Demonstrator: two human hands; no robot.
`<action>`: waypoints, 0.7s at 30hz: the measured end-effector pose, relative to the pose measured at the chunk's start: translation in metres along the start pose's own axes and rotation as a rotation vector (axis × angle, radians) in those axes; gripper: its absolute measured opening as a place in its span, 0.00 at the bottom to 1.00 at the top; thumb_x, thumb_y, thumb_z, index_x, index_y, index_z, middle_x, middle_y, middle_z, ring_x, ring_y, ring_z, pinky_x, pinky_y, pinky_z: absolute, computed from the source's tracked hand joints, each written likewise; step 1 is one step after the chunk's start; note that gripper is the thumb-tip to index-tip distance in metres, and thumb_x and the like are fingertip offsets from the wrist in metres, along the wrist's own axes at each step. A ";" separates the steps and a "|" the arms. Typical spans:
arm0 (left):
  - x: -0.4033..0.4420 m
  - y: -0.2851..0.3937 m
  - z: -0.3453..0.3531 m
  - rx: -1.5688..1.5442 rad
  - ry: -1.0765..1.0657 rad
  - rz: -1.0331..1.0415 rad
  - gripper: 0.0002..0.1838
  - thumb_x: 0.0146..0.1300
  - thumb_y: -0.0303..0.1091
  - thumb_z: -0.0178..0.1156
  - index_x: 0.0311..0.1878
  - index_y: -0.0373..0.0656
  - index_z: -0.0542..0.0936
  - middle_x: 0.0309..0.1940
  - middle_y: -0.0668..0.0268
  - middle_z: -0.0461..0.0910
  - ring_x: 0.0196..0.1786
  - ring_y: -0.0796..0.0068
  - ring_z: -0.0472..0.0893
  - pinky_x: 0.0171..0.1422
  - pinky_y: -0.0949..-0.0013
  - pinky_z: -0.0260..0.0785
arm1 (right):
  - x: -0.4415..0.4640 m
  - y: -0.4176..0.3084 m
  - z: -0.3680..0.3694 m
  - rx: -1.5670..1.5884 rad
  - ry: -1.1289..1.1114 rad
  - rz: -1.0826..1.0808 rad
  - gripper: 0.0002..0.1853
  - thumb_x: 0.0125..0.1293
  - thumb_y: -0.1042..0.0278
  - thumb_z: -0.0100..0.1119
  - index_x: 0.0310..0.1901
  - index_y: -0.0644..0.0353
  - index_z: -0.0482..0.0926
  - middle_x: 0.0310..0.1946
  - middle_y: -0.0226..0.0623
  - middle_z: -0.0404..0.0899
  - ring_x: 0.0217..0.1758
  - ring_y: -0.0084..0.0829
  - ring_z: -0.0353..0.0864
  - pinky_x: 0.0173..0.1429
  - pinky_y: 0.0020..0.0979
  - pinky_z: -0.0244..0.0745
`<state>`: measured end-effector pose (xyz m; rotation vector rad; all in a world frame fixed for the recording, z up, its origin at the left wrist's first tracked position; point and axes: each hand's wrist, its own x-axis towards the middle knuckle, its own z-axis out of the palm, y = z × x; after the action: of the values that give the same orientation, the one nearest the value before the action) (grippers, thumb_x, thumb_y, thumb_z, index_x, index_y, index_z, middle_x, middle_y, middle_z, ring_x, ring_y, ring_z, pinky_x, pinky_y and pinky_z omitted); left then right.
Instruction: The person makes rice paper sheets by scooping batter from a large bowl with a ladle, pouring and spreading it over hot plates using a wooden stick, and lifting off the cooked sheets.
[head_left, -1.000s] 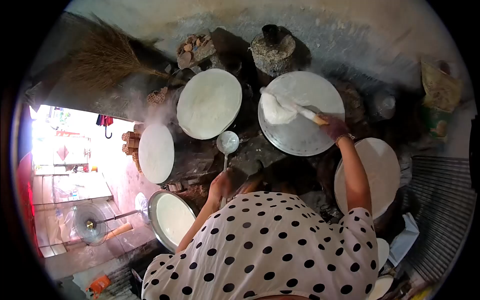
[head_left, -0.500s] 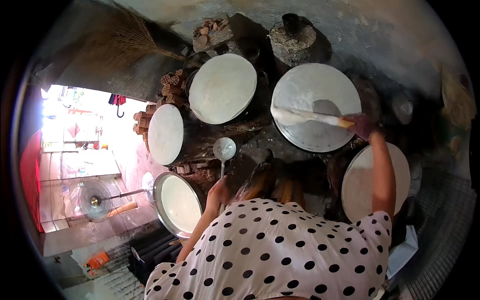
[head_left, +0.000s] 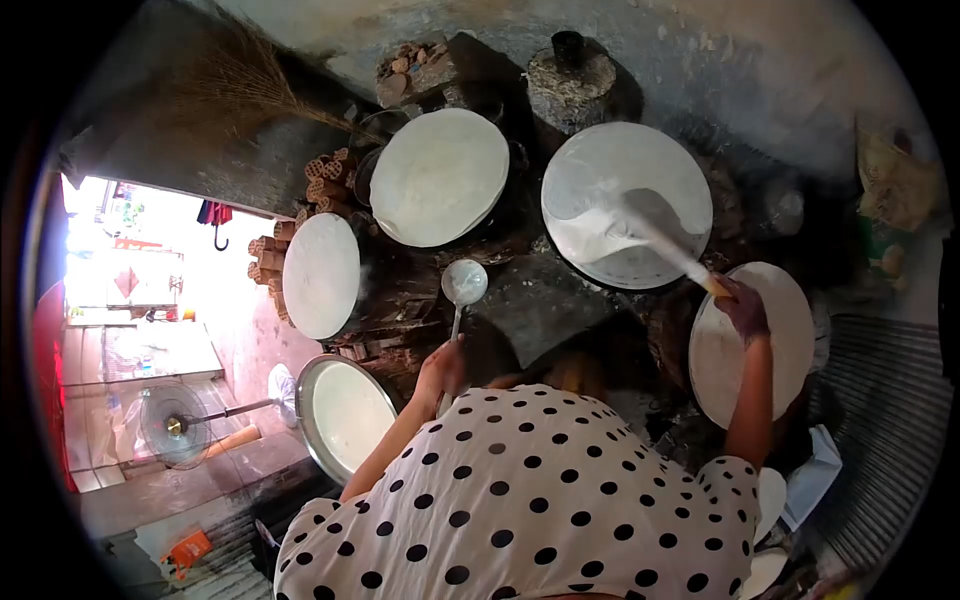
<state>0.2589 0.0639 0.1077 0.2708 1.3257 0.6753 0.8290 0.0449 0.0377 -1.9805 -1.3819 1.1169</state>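
My left hand (head_left: 438,372) is wrapped round the handle of a ladle (head_left: 464,283), whose pale, coated bowl points forward. My right hand (head_left: 740,308) grips the yellowish handle of a long white-coated spreader (head_left: 665,248), blurred by motion. The spreader lies across a large round griddle (head_left: 590,170) covered with thin white batter. A darker, greyish patch shows on the griddle's surface beside the spreader. Near my left forearm is a metal basin (head_left: 310,420) of white liquid batter (head_left: 345,410).
Other round white-topped griddles stand around: one at back centre (head_left: 440,178), one at left (head_left: 321,275), one at right (head_left: 750,345). Perforated bricks (head_left: 322,185) are stacked behind the left one. A fan (head_left: 175,425) stands at the left; a straw broom (head_left: 255,80) leans on the wall.
The spreader has swung round from nearly level to a slant across the griddle, and my right hand has come lower and nearer. My left hand still holds the ladle. The view has shifted slightly.
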 end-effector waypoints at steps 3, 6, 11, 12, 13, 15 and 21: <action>0.014 0.003 -0.028 -0.065 -0.112 0.009 0.10 0.70 0.38 0.51 0.49 0.48 0.76 0.17 0.77 0.64 0.16 0.85 0.62 0.18 0.79 0.54 | 0.003 0.027 0.109 0.335 0.376 -0.015 0.19 0.66 0.53 0.54 0.54 0.54 0.76 0.43 0.35 0.79 0.46 0.32 0.75 0.52 0.36 0.69; 0.014 0.009 -0.045 -0.063 -0.157 -0.033 0.13 0.72 0.35 0.44 0.56 0.49 0.72 0.19 0.76 0.63 0.16 0.84 0.60 0.18 0.79 0.52 | 0.020 -0.039 0.255 0.161 0.481 -0.237 0.21 0.69 0.50 0.46 0.52 0.58 0.75 0.42 0.40 0.81 0.43 0.44 0.79 0.47 0.41 0.73; 0.014 0.023 -0.074 -0.009 -0.199 -0.076 0.15 0.73 0.34 0.40 0.60 0.49 0.68 0.20 0.76 0.61 0.16 0.83 0.59 0.18 0.77 0.52 | 0.039 -0.139 0.352 0.105 0.630 0.179 0.21 0.67 0.49 0.50 0.40 0.61 0.79 0.33 0.51 0.79 0.40 0.48 0.78 0.43 0.42 0.73; 0.013 0.026 -0.082 -0.010 -0.200 -0.074 0.15 0.73 0.34 0.40 0.60 0.49 0.69 0.19 0.75 0.62 0.15 0.83 0.59 0.18 0.78 0.53 | 0.032 -0.133 0.351 0.196 0.696 0.374 0.21 0.64 0.48 0.54 0.35 0.62 0.79 0.30 0.52 0.78 0.36 0.48 0.78 0.41 0.41 0.72; 0.015 0.026 -0.092 -0.015 -0.210 -0.085 0.15 0.73 0.34 0.40 0.60 0.49 0.69 0.19 0.75 0.62 0.15 0.83 0.59 0.18 0.78 0.53 | 0.033 -0.077 0.363 -0.028 0.689 0.444 0.20 0.63 0.48 0.55 0.34 0.61 0.79 0.29 0.46 0.80 0.36 0.45 0.78 0.40 0.41 0.72; 0.018 0.024 -0.117 -0.038 -0.223 -0.032 0.16 0.71 0.32 0.44 0.59 0.48 0.70 0.21 0.72 0.66 0.14 0.81 0.63 0.16 0.77 0.56 | -0.004 -0.114 0.321 0.730 0.622 0.726 0.18 0.61 0.48 0.57 0.34 0.57 0.79 0.27 0.37 0.80 0.33 0.41 0.78 0.36 0.41 0.73; 0.014 0.027 -0.157 0.054 -0.263 0.044 0.18 0.71 0.33 0.43 0.63 0.47 0.68 0.21 0.72 0.66 0.15 0.81 0.63 0.18 0.78 0.57 | 0.074 -0.152 0.389 0.567 0.549 0.509 0.25 0.61 0.43 0.52 0.39 0.60 0.83 0.38 0.47 0.83 0.44 0.46 0.80 0.48 0.43 0.71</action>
<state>0.1033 0.0635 0.0724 0.4195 1.0895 0.6186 0.4362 0.1444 -0.0886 -2.0119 -0.2436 0.9143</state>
